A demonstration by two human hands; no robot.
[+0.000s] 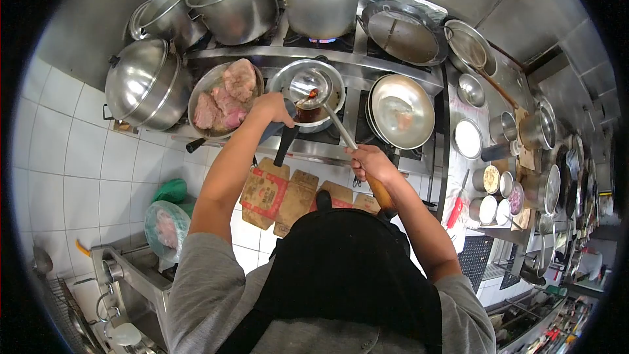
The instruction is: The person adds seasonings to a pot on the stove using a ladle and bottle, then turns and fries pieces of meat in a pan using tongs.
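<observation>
A metal pan (276, 78) with a black handle (286, 146) sits on the near burners, dark brown liquid in its near part. My left hand (275, 110) is closed at the pan's near left, where the handle begins. Something blue-grey (274, 129), perhaps a cloth, lies under that hand. In my right hand (368, 162) is a long ladle (339, 126) with a wooden grip; its bowl is over the pan and contains a little reddish-brown liquid. Left of my left arm, large pieces of meat (226, 95) lie in another pan (194, 110).
A tall pot (321, 10) with food in liquid stands over a lit flame behind. Stacked shallow pans (419, 111) are right of the ladle. A domed steel pot (145, 77) stands far left. Flattened cardboard (298, 196) covers the floor. A side table holds bowls (468, 139) and a red-handled knife (455, 211).
</observation>
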